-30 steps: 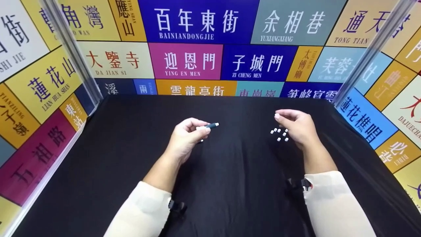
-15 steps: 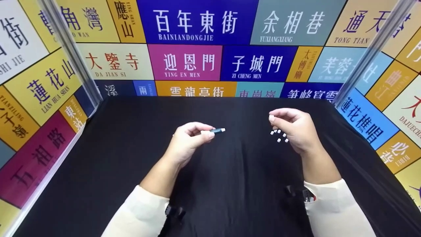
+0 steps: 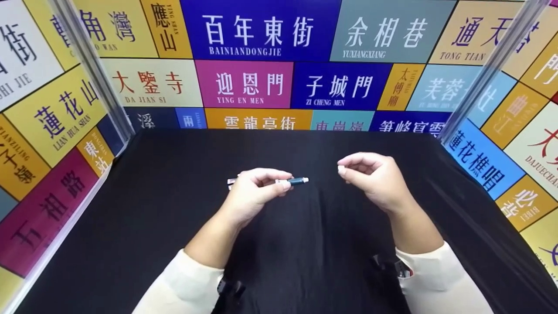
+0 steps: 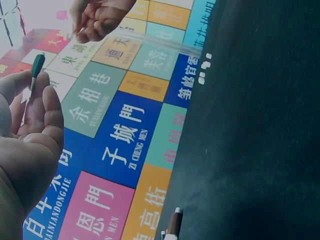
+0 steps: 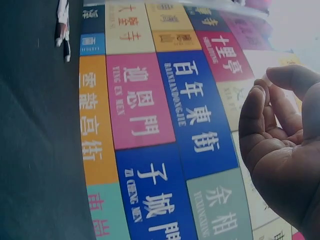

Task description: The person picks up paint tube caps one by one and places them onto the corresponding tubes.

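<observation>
My left hand (image 3: pixel 259 189) pinches a slim pen (image 3: pixel 298 181) between thumb and fingers. Its dark green end and small white tip point right, toward the other hand. In the left wrist view the green end of this pen (image 4: pixel 37 65) stands up past the fingertips. My right hand (image 3: pixel 375 181) holds a small white piece (image 3: pixel 341 169) between thumb and fingertip, a short gap away from the pen's tip. In the right wrist view my right hand (image 5: pixel 285 135) largely hides that piece. More small white pieces (image 4: pixel 202 77) lie on the black cloth, hidden by the right hand in the head view.
Other pens (image 3: pixel 231 182) lie on the cloth behind my left hand, mostly covered by it; the right wrist view shows these pens (image 5: pixel 62 30) too. Black cloth (image 3: pixel 279 261) covers the table. Colourful printed panels (image 3: pixel 244 83) enclose the back and sides.
My right hand has moved left with the white piece, away from the loose pieces. My left hand has moved right and slightly nearer to me, bringing the pen closer and uncovering the pens behind.
</observation>
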`<action>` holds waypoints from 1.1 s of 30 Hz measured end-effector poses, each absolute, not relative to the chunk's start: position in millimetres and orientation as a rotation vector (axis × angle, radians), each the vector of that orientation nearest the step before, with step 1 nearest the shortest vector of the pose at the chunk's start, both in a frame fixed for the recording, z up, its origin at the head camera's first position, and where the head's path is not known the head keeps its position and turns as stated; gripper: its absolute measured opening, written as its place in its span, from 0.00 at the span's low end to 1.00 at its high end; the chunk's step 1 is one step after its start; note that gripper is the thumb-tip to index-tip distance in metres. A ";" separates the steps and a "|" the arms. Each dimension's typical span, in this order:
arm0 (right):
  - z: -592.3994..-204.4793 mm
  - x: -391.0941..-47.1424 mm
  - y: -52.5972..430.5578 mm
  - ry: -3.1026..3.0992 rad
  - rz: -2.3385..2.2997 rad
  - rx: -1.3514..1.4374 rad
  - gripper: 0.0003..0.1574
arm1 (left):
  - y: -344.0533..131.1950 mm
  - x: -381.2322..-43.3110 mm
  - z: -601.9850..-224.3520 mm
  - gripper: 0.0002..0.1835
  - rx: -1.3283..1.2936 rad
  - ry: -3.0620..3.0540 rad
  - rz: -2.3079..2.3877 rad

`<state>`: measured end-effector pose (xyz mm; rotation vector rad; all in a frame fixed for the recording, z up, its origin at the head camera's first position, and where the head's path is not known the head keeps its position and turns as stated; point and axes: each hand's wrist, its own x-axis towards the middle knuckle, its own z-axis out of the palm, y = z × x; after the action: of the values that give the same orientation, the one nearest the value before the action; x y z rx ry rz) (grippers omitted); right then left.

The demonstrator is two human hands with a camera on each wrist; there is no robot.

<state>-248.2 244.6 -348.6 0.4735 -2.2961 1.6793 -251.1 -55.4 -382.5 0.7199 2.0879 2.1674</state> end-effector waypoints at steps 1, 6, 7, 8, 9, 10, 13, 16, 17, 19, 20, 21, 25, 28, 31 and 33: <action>-348.5 -246.6 242.8 -2.304 1.665 0.492 0.08 | -54.7 -250.2 -382.5 0.13 0.722 2.098 2.161; -348.0 -240.1 236.4 -2.315 1.601 0.574 0.08 | -50.1 -244.3 -380.3 0.13 0.727 2.114 2.140; -348.0 -239.3 235.4 -2.309 1.596 0.586 0.07 | -49.1 -243.4 -379.9 0.13 0.728 2.111 2.139; -347.8 -238.4 234.4 -2.300 1.595 0.599 0.07 | -48.1 -242.3 -379.3 0.13 0.729 2.109 2.137; -347.7 -237.4 233.3 -2.291 1.594 0.614 0.08 | -47.2 -241.7 -379.1 0.13 0.732 2.110 2.136; -347.6 -236.5 232.3 -2.282 1.592 0.631 0.08 | -46.4 -241.0 -378.9 0.13 0.735 2.108 2.137; -347.8 -233.7 229.0 -2.264 1.581 0.697 0.09 | -44.5 -240.0 -379.6 0.13 0.747 2.095 2.146; -348.7 -231.4 226.0 -2.250 1.575 0.764 0.09 | -43.5 -239.7 -381.5 0.13 0.757 2.072 2.158; -349.2 -230.7 225.3 -2.247 1.572 0.783 0.10 | -43.3 -239.8 -382.3 0.13 0.758 2.065 2.162; -350.0 -229.7 224.0 -2.241 1.575 0.814 0.10 | -43.0 -239.7 -383.3 0.13 0.758 2.064 2.158; -350.3 -229.3 223.4 -2.242 1.575 0.827 0.10 | -43.0 -239.6 -383.5 0.13 0.758 2.070 2.153; -350.4 -228.9 222.7 -2.245 1.576 0.837 0.10 | -42.8 -239.5 -383.6 0.12 0.757 2.076 2.148; -351.1 -227.3 219.8 -2.264 1.574 0.859 0.10 | -42.6 -238.0 -383.2 0.12 0.746 2.106 2.131; -351.5 -227.4 218.1 -2.269 1.570 0.862 0.11 | -42.5 -237.3 -383.3 0.13 0.741 2.126 2.130; -351.9 -227.2 217.5 -2.273 1.569 0.864 0.11 | -42.4 -237.0 -383.7 0.13 0.740 2.142 2.127; -352.1 -226.8 217.1 -2.275 1.570 0.868 0.11 | -42.0 -237.0 -383.9 0.14 0.740 2.145 2.128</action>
<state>-226.8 217.1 -352.1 0.8681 -2.2752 1.5701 -237.0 -42.0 -383.9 0.7400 2.1453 2.1278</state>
